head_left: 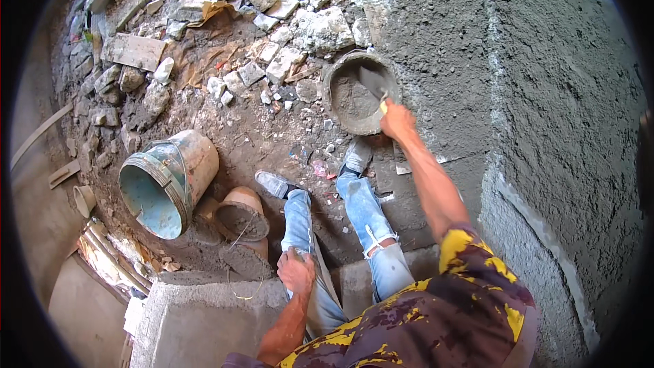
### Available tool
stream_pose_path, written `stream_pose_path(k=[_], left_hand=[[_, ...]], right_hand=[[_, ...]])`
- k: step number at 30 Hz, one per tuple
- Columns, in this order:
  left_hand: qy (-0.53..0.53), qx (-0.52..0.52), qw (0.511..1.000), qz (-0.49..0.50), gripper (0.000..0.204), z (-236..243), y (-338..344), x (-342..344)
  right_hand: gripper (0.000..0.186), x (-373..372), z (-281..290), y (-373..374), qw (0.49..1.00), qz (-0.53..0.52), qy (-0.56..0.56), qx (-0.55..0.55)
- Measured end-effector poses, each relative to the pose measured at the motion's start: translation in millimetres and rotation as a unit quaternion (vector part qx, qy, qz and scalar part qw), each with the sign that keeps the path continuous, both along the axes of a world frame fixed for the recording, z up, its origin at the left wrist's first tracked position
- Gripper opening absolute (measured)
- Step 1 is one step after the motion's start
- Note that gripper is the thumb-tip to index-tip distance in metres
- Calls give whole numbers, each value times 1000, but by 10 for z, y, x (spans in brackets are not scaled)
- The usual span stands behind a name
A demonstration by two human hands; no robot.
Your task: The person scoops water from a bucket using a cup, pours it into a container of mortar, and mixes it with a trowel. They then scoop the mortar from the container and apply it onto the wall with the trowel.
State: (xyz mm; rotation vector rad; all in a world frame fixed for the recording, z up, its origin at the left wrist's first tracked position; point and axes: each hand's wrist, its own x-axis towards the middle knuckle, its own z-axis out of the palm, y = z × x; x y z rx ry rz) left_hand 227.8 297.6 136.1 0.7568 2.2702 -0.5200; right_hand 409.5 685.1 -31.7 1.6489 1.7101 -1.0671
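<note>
My right hand is closed around the handle of a trowel. The trowel's grey blade reaches into a round bucket of wet grey mortar, which stands beside the wall's foot. My left hand rests on my left leg near the knee, its fingers curled in and nothing visible in them. Further left, a large pale bucket lies on its side, its mouth toward the left. Close to my left foot, a smaller mortar-stained bucket stands with some grey material inside.
A wall with rough grey plaster runs along the right. Broken stones and rubble cover the ground ahead, with a flat board among them. A concrete ledge lies at the lower left. A small beige pot sits at far left.
</note>
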Motion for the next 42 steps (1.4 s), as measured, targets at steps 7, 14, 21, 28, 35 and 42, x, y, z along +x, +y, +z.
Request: stream_pose_path(k=[7,14,21,28,35,42], left_hand=[[8,-11,1000,-4,46,-64,61,19],[-18,-34,999,27,52,-131,2,71],[-19,-18,998,48,62,-575,224,-222],[-175,215,960,37,62,-1772,1422,-646],[-391,219,893,47,97,-2662,2953,-576],[-502,91,849,139,86,-2876,3919,-194]], right_hand=[[39,164,-44,-14,992,-71,109,6],[46,344,270,-465,998,-2,21,56],[62,1028,117,-955,990,-34,33,130],[55,1133,385,-1037,979,-96,61,166],[44,1506,785,-1759,923,-322,167,133],[41,2188,1245,-3478,896,-434,-90,27]])
